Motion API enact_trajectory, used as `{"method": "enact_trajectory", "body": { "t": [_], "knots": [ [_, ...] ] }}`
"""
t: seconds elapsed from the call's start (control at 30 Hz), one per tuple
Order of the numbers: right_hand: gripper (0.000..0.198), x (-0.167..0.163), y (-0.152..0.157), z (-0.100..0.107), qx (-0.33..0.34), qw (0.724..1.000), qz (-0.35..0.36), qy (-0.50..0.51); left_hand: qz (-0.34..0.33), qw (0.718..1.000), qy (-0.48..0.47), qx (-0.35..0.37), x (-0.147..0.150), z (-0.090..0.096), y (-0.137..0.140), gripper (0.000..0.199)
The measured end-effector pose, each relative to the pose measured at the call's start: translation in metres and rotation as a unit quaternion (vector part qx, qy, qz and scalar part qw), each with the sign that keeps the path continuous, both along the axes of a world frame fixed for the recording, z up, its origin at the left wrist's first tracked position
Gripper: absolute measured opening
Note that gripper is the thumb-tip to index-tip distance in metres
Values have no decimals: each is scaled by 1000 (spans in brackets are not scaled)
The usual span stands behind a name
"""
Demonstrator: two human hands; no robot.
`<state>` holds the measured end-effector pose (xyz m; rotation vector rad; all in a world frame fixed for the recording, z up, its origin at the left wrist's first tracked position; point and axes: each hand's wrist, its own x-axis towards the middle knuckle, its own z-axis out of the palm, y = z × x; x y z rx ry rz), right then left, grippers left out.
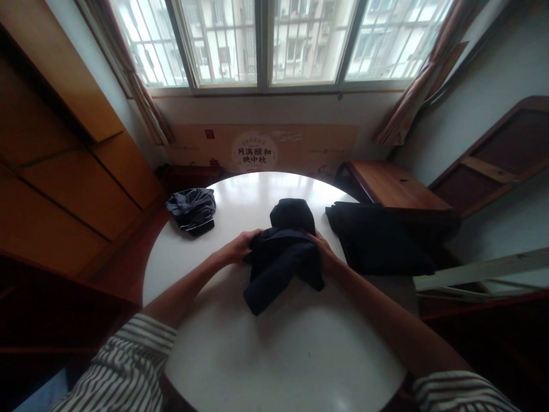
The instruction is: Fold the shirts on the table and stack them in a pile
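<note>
A bunched dark navy garment [283,257] is between my hands over the middle of the white round table [274,355]. Its folds hide what kind of garment it is; two loose ends hang toward me. On its left side my left hand [245,245] grips the cloth, with the fingertips partly hidden in it. My right hand [322,247] is closed on the right side, its fingers partly covered by the fabric.
A crumpled grey-and-black garment [191,210] lies at the table's left edge. Folded black cloth [380,237] is stacked at the right edge. Beyond stand a wooden side table [398,186] and a printed cardboard panel [300,147] under the window.
</note>
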<state>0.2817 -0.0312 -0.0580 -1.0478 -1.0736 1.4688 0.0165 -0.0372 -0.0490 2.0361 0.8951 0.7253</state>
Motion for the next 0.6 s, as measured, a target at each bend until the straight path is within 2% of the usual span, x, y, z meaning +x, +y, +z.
{"method": "enact_trajectory", "body": {
  "t": [0.07, 0.13, 0.27, 0.33, 0.47, 0.5, 0.53, 0.6],
  "knots": [
    [60, 1, 4, -2, 4, 999, -34, 0, 27, 999, -23, -25, -4, 2, 2, 35],
    [63, 2, 8, -3, 29, 997, -71, -3, 105, 990, -92, -15, -12, 4, 7, 34],
    [63, 5, 13, -3, 89, 989, -119, 0, 302, 923, -219, 95, -29, 5, 21, 39],
    [61, 7, 14, -2, 94, 988, -125, -2, 358, 894, -231, 136, -37, 6, 26, 38],
    [57, 11, 14, -3, 79, 987, -131, -39, 447, 853, -148, 224, -48, 14, 29, 24],
    [58, 11, 14, -4, 77, 987, -135, -49, 451, 852, -128, 235, -49, 18, 28, 23],
    [61, 12, 14, -4, 78, 986, -137, -56, 435, 862, -117, 231, -49, 22, 25, 23],
    [67, 12, 15, -6, 79, 984, -147, -60, 340, 919, -110, 167, -46, 30, 18, 28]
  ]
}}
